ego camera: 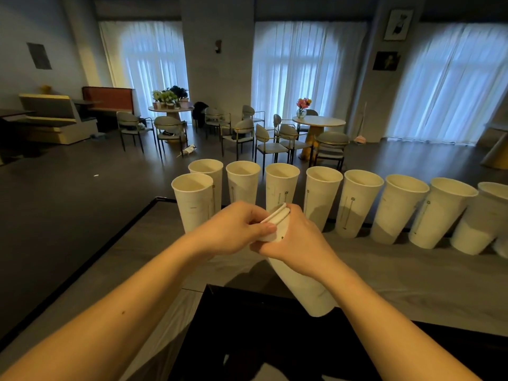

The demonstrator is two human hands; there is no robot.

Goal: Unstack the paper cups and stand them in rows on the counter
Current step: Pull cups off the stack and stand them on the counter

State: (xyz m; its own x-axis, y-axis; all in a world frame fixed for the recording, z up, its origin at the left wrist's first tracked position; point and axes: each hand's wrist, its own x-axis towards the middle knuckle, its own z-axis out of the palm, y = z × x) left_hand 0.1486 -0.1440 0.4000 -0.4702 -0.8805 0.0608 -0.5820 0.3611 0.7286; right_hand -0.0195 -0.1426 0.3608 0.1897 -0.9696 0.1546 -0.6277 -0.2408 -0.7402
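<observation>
Far row of paper cups (321,199) runs along the back edge of the counter (398,270), rims up and close together, so the line reads as mostly done; one front cup (193,204) stands at the left end just in front of it, which looks like the start of a second row. Cups are tall, tapered, off-white matte paper with rolled rims and a thin printed line with a small mark down the side. Left hand (236,229) has its fingers curled onto the rim end of the stack (299,281), thumb laid across it — I'd say it's pinching the top cup to peel it off. Right hand (291,240) is wrapped round the stack just below the rims, clamped to hold the rest back against that pull. The stack is held tilted above the counter, rims pointing away and up, base toward the person — two or three nested rims show between the hands. Thin paper walls, so a hard squeeze would likely dent them. Counter is grey, wood-grain, dark-edged; a dark recess (261,339) sits below the stack.
</observation>
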